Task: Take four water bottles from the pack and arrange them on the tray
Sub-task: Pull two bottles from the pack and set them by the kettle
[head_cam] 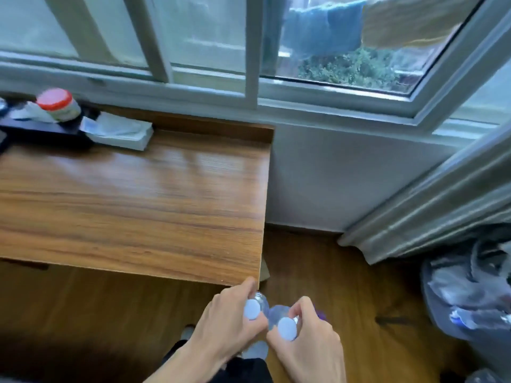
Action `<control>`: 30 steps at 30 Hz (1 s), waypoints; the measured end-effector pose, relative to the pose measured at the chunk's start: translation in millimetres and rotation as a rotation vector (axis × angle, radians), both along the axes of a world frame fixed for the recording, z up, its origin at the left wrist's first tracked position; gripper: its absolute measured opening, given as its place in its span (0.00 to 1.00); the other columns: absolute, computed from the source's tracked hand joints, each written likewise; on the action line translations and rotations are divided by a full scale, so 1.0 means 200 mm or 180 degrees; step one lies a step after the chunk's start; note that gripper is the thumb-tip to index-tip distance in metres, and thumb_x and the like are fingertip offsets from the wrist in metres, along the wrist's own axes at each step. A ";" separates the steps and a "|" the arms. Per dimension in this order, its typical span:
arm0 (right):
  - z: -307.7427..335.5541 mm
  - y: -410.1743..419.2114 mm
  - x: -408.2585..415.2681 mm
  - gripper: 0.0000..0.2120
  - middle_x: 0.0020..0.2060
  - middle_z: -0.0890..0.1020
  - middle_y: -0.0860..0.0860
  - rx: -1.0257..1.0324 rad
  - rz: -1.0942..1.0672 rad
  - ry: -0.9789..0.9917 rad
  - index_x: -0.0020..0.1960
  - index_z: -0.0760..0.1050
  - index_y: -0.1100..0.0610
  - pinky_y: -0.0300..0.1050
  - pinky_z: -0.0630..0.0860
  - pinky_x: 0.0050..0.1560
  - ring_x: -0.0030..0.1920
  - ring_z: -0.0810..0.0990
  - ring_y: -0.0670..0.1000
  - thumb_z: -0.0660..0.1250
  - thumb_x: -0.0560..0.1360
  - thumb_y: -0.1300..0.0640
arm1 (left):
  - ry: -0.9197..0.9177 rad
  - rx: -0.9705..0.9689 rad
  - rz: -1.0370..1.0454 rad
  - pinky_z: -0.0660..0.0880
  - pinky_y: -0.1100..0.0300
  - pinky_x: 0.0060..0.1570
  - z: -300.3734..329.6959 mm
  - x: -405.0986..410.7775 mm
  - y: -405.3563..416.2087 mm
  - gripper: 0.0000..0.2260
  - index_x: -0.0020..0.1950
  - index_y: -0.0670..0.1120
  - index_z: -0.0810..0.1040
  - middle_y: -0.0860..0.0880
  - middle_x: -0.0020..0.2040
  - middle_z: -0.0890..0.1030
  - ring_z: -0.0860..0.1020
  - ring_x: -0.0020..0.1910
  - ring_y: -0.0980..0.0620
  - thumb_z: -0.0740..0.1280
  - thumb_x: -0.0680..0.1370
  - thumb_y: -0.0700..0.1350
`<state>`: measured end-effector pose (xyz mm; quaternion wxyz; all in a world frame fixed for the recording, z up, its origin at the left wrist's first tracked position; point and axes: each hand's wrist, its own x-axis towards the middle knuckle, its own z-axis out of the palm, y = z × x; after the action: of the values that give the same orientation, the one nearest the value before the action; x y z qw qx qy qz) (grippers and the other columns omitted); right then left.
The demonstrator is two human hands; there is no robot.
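Head view, looking down past the near right corner of a brown wood-grain table (132, 205).

Left hand (221, 327): fingers wrapped around the neck of a clear plastic water bottle with a pale blue-white cap (252, 309). The grip is closed on the neck just below the cap. The cap faces up toward the camera, so the long axis runs roughly vertical, base down and hidden under the hand.

Right hand (309, 344): thumb and fingers pinched around the neck of a second clear plastic bottle with a matching pale cap (287, 328). The grip is closed on the neck. Same orientation: cap up, axis near vertical, body mostly hidden.

Both bottles are held off the table, in front of its near right corner and over the wooden floor (345, 299). The two caps sit close together, with the left one slightly farther from the camera. A purple scrap of label or wrap (320, 316) shows behind the right hand; I cannot tell what it belongs to.

At the far left of the table: a black tray-like base (44, 134) carrying a white jar with a red lid (59, 105), and touching its right end a white rectangular box (121, 132). The image is blurred.

To the right on the floor: a grey bag of crumpled plastic (467, 294) below a grey curtain (431, 217).
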<state>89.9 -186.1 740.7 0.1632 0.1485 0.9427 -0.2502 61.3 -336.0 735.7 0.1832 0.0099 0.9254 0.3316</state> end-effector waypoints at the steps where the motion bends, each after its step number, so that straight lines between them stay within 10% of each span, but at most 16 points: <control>1: 0.04 -0.08 -0.04 0.20 0.34 0.79 0.47 -0.0002 0.0188 -0.0014 0.46 0.64 0.47 0.38 0.79 0.45 0.43 0.82 0.50 0.66 0.64 0.37 | -0.0001 0.0027 0.0087 0.62 0.63 0.30 0.05 0.00 -0.09 0.13 0.42 0.52 0.64 0.53 0.32 0.70 0.66 0.31 0.51 0.67 0.70 0.53; 30: 0.46 -2.61 -0.73 0.21 0.29 0.76 0.47 -0.1158 0.2586 0.0954 0.41 0.72 0.49 0.35 0.67 0.28 0.30 0.76 0.44 0.63 0.58 0.34 | 0.0957 -0.0455 0.2325 0.75 0.56 0.28 0.43 -0.15 -2.62 0.14 0.41 0.50 0.72 0.50 0.32 0.78 0.77 0.31 0.55 0.72 0.67 0.56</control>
<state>-55.5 -708.5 832.4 0.1334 -0.3013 0.8785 -0.3459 31.9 -860.2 822.6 -0.0840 -0.2841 0.9052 0.3046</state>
